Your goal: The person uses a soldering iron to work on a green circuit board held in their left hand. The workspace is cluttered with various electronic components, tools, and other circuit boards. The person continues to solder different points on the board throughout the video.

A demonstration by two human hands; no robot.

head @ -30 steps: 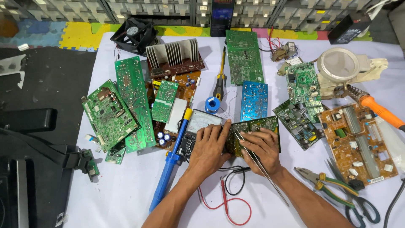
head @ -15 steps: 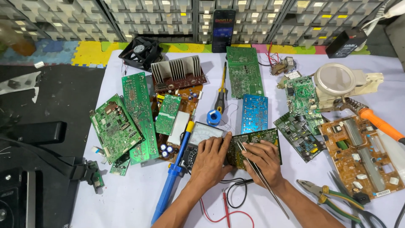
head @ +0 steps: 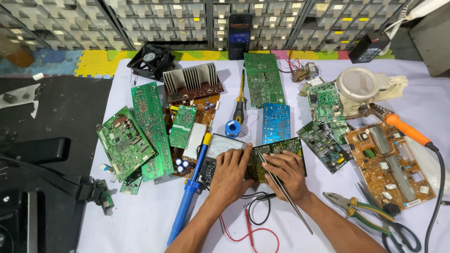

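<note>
My left hand (head: 230,175) lies flat, fingers on the left edge of a dark green circuit board (head: 277,157) and partly over a multimeter (head: 220,149). My right hand (head: 287,173) rests on the same board and holds long metal tweezers (head: 287,197), whose tips touch the board's middle while the handle end points back toward my forearm. Red and black probe leads (head: 251,224) curl on the white table below my hands.
Many circuit boards cover the table: green ones at left (head: 125,141), a blue one (head: 275,122), a brown one at right (head: 393,167). A blue desoldering pump (head: 187,201), screwdriver (head: 241,100), solder spool (head: 232,128), orange soldering iron (head: 407,131), pliers (head: 358,206), fan (head: 152,60), heatsink (head: 191,80) lie around.
The view has tilted up a little, so the table sits lower in frame. Both hands stay on the dark green board with the tweezers; little else differs.
</note>
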